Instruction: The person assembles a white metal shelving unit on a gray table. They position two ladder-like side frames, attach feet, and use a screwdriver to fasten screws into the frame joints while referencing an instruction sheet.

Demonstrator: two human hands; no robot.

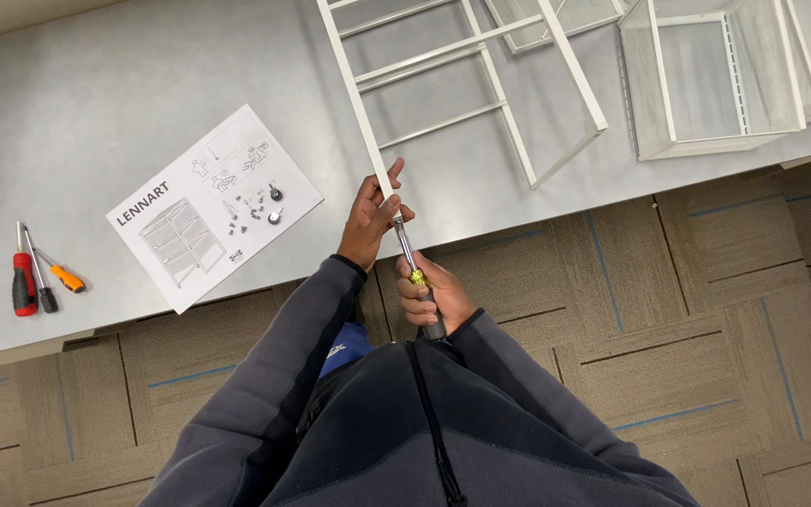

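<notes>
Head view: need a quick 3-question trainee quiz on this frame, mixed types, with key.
1. True or false: the left hand grips the end of the white metal frame.
2. The right hand holds: A) a hammer, B) a screwdriver, C) a wrench.
3. Fill in: the instruction sheet lies on the grey ____, right of three spare screwdrivers.

Key: 1 true; 2 B; 3 table.

Grey table [96, 103], brown carpet tiles [706, 329] with blue streaks
</notes>
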